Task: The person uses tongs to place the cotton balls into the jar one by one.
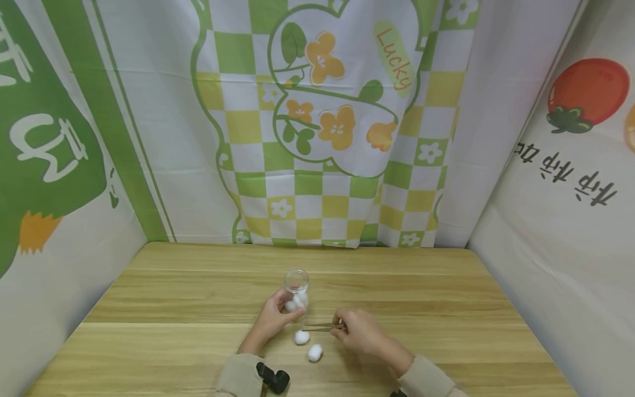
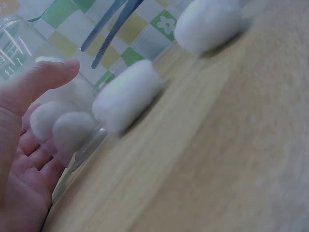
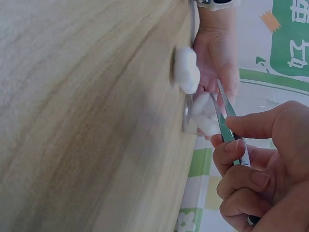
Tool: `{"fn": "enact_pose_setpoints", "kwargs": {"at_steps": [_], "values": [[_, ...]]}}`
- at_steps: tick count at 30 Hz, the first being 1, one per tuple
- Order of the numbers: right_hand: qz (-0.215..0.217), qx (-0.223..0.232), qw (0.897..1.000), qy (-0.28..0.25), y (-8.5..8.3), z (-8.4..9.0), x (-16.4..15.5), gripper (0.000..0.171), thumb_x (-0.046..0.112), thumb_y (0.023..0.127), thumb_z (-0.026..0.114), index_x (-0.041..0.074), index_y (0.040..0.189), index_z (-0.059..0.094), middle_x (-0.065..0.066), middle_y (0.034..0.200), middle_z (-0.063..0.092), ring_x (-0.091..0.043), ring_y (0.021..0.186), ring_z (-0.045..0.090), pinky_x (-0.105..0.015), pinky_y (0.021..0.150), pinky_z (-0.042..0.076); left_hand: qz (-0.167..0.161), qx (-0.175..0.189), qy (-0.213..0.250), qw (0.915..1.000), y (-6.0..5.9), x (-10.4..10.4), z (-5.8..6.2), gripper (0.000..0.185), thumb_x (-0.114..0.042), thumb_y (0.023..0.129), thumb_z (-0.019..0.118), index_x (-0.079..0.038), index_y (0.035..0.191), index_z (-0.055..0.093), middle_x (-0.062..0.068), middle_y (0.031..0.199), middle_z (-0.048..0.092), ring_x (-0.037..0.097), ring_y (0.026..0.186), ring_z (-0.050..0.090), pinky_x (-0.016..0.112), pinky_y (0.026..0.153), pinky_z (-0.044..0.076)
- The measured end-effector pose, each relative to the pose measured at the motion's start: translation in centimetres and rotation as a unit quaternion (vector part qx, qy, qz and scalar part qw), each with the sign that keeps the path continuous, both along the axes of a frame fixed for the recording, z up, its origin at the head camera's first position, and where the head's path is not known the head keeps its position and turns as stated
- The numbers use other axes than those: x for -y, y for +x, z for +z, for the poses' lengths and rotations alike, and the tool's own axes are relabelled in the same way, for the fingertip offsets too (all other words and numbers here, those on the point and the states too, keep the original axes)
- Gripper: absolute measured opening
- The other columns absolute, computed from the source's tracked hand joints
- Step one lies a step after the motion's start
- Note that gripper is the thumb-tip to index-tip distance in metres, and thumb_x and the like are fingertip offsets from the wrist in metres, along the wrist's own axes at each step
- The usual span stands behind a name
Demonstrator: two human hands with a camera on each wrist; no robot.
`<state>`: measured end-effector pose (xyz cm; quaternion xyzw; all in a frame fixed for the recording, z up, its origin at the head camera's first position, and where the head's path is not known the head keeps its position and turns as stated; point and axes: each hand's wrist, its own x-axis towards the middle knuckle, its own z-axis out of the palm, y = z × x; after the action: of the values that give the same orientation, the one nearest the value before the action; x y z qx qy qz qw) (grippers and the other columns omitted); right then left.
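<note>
My left hand holds a clear jar upright on the table, thumb on the near side and fingers round the far side. Several white cotton balls lie inside the jar, whose mouth has no lid on it. In my right hand a pair of metal tweezers is pinched between thumb and fingers. The tweezers' tips stand apart with nothing between them, above a loose cotton ball beside the jar. Nearer to me lies a second loose cotton ball.
The wooden table carries the jar and the loose cotton balls. Behind it hangs a green and yellow checked curtain, with printed cloth on both sides. A black camera mount sits on the left wrist.
</note>
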<state>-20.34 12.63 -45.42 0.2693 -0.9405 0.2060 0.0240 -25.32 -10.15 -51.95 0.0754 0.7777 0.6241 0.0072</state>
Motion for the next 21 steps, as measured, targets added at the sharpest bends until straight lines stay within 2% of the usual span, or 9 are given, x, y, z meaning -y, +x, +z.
{"fn": "enact_pose_setpoints", "kwargs": {"at_steps": [7, 17, 21], "values": [[-0.004, 0.002, 1.0, 0.009, -0.22, -0.32, 0.19, 0.013, 0.02, 0.084, 0.072, 0.01, 0.086, 0.065, -0.003, 0.075, 0.07, -0.006, 0.062, 0.059, -0.016, 0.052, 0.04, 0.002, 0.0, 0.001, 1.0, 0.02, -0.01, -0.01, 0.039, -0.01, 0.08, 0.077, -0.002, 0.114, 0.059, 0.016, 0.119, 0.066, 0.029, 0.121, 0.059, 0.047, 0.112, 0.044], [-0.006, 0.021, 0.999, 0.029, -0.33, -0.47, 0.45, 0.013, 0.022, 0.084, 0.072, 0.011, 0.084, 0.065, 0.001, 0.072, 0.067, -0.003, 0.059, 0.05, -0.016, 0.05, 0.037, 0.004, -0.003, -0.004, 1.0, -0.04, -0.02, -0.04, 0.036, -0.01, 0.08, 0.077, -0.002, 0.11, 0.059, 0.015, 0.117, 0.067, 0.024, 0.117, 0.06, 0.044, 0.109, 0.047], [-0.013, 0.043, 0.998, 0.034, -0.31, -0.59, 0.74, 0.012, 0.021, 0.085, 0.072, 0.011, 0.086, 0.066, 0.001, 0.071, 0.067, -0.002, 0.059, 0.048, -0.016, 0.05, 0.036, 0.003, -0.003, 0.0, 1.0, 0.0, -0.02, 0.03, 0.036, -0.01, 0.08, 0.077, -0.002, 0.111, 0.059, 0.016, 0.118, 0.067, 0.027, 0.12, 0.059, 0.045, 0.111, 0.045]]}}
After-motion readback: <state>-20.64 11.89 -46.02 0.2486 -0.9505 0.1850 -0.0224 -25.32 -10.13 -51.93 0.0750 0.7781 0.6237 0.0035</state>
